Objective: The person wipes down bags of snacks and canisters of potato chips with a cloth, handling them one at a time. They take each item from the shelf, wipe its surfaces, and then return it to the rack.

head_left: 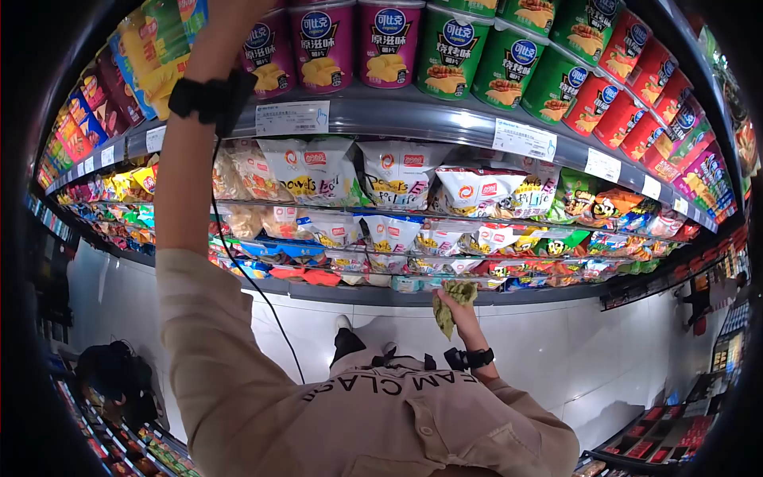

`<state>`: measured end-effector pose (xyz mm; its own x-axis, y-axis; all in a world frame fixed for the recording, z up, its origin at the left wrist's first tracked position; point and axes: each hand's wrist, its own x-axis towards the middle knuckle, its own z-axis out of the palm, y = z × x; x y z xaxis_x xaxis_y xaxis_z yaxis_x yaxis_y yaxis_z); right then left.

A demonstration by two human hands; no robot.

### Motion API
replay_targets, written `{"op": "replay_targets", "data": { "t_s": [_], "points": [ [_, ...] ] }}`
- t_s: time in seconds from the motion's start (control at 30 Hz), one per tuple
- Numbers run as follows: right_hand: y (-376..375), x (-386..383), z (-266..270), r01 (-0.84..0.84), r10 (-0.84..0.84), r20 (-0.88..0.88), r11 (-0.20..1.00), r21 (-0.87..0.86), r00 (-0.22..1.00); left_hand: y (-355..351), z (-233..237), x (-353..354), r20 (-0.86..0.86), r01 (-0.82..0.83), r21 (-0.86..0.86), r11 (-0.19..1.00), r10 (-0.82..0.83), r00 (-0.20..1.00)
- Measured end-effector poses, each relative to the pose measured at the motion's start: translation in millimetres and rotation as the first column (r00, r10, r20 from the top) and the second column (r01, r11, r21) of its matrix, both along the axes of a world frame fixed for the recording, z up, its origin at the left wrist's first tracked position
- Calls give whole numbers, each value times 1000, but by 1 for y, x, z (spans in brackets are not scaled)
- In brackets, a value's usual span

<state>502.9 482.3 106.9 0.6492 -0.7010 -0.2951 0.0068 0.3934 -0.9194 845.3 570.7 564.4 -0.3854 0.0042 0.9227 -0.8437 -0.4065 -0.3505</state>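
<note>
My left hand [226, 36] reaches up past the upper shelf at the top left, beside the purple chip canisters [318, 48]. Its fingers lie beyond the frame's top edge, so what they hold or touch is hidden. Lower down, my right hand [462, 314] is closed on a crumpled green cloth [444, 312], which hangs just in front of the lowest shelves. Black bands circle both wrists. Green canisters [451, 56] and red canisters [592, 103] stand to the right of the purple ones.
White snack bags [401, 171] and other colourful packets fill the lower shelves behind a curved shelf edge [397, 119] with price labels. A black cable [258, 290] hangs by my left arm. A person in dark clothes [119, 381] is at the lower left, above the tiled floor [556, 342].
</note>
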Motion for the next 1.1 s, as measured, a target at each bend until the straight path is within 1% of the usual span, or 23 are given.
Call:
{"op": "replay_targets", "data": {
  "t_s": [0.1,0.13,0.17,0.23,0.27,0.3,0.37,0.4,0.43,0.5,0.53,0.6,0.63,0.7,0.73,0.77,0.8,0.83,0.87,0.9,0.97,1.03,1.1],
  "points": [
    [-9,2,1,-12,12,6,999,32,1000,1,1,3,4,-30,-18,999,30,1000],
    [-10,4,1,-13,13,13,999,30,1000,2,0,2,-35,-43,-6,999,43,998],
    [-8,5,1,-12,10,37,999,39,999,0,-1,1,-29,-45,-7,999,44,999],
    [-2,7,-3,-18,15,60,999,51,998,-1,-6,-2,-78,-115,62,991,120,990],
    [0,8,-8,-62,58,52,996,63,997,-5,-6,5,-38,-177,60,982,180,983],
    [3,10,-6,-103,100,43,992,74,994,-4,-6,4,-38,-182,59,982,184,982],
    [9,13,-1,-108,106,39,993,43,994,-4,-5,0,-74,-175,128,976,186,980],
    [11,15,0,-126,125,26,990,59,992,-5,-3,-1,-139,-149,141,979,168,976],
    [12,14,0,-142,141,12,987,78,990,-5,-2,-3,-141,-146,144,979,167,976],
    [11,14,-3,-161,160,20,983,88,987,-5,1,-6,-240,-186,193,963,230,943],
    [11,14,-3,-171,169,28,981,87,985,-5,0,-6,-241,-187,194,963,231,942],
    [11,12,0,-185,184,30,979,84,983,-5,-2,-5,-194,-130,153,980,159,968],
    [12,12,4,-177,175,38,980,91,984,-3,-4,-8,-197,-137,149,979,165,966],
    [13,14,13,-172,168,51,981,94,984,-1,-7,-16,-344,-63,164,985,117,932],
    [14,13,19,-184,176,71,974,133,982,-4,-10,-14,-343,-66,161,985,119,932],
    [15,13,23,-195,181,90,966,173,979,-8,-16,-11,-265,-6,73,997,25,964],
    [15,13,23,-195,182,92,966,170,979,-10,-18,-11,-176,63,-11,998,-64,982],
    [14,13,22,-222,216,66,968,120,974,-10,-19,-12,-173,63,-12,998,-65,983],
    [14,13,21,-249,246,39,966,70,968,-9,-20,-13,-238,166,-12,986,-164,957],
    [14,13,22,-246,244,41,967,71,969,-9,-21,-16,-301,267,-17,964,-260,917],
    [13,14,25,-261,261,15,965,36,965,-9,-22,-18,-276,280,-32,960,-277,920],
    [13,16,35,-250,249,25,968,35,968,-9,-23,-19,-251,291,-47,955,-294,922],
    [11,16,37,-241,240,33,970,31,970,-9,-23,-21,-204,177,-62,982,-186,961]
  ]
}}
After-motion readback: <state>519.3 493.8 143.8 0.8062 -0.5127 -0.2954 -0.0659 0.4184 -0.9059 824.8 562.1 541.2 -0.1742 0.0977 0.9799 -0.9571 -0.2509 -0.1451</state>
